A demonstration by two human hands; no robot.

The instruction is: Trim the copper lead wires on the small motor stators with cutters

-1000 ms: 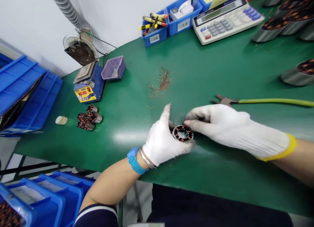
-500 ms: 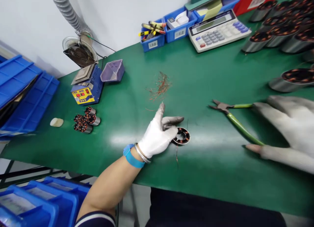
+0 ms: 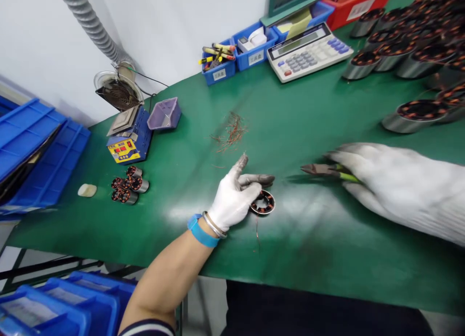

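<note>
My left hand (image 3: 232, 195), in a white glove with greyed fingertips, holds a small motor stator (image 3: 268, 211) at its left edge, thumb against the rim. Its other fingers stretch out above. The stator is a metal ring with black and copper windings inside, and a thin wire hangs below it. To the right, my gloved right hand (image 3: 378, 176) is closed around the green handles of diagonal cutters (image 3: 319, 169). The cutters' jaws look closed and point left towards the stator, some way apart from it. A heap of copper wire clippings (image 3: 232, 132) lies beyond my left hand.
Several small stators (image 3: 129, 186) stand at left, by a blue soldering unit (image 3: 131, 137) and a purple tray (image 3: 165, 114). Larger stators (image 3: 410, 115) crowd the right. A calculator (image 3: 308, 53) and blue bins (image 3: 220, 74) line the back. Blue crates (image 3: 39, 147) stand far left.
My right hand has lifted the cutters and closed round their handles; their spread jaws have come together. My left hand stays at the stator. The whole view has shifted slightly.
</note>
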